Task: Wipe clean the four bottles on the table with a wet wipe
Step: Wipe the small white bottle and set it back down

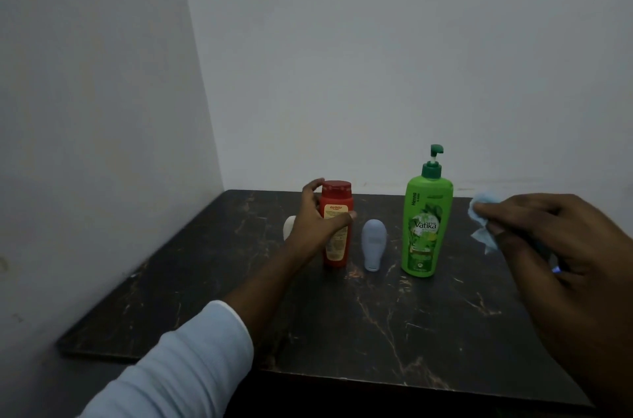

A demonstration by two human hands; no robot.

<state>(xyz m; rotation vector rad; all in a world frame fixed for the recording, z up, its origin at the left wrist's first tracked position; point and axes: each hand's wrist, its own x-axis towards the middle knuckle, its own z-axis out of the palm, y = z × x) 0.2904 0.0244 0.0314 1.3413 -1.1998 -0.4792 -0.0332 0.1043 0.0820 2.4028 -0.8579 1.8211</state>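
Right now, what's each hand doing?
Left hand: gripping the red bottle.
Right hand: pinching the wet wipe.

Dark veined marble-look tabletop (394,325) smooth, dull sheen; tall green plastic pump bottle (426,222) glossy; red plastic bottle (337,229) glossy; pale blue wet wipe (481,215) crumpled, soft.

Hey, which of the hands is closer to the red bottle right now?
Left. The left hand is curled round the red bottle, thumb across its label. The right hand is far off to the right, beyond the green pump bottle, pinching the wet wipe.
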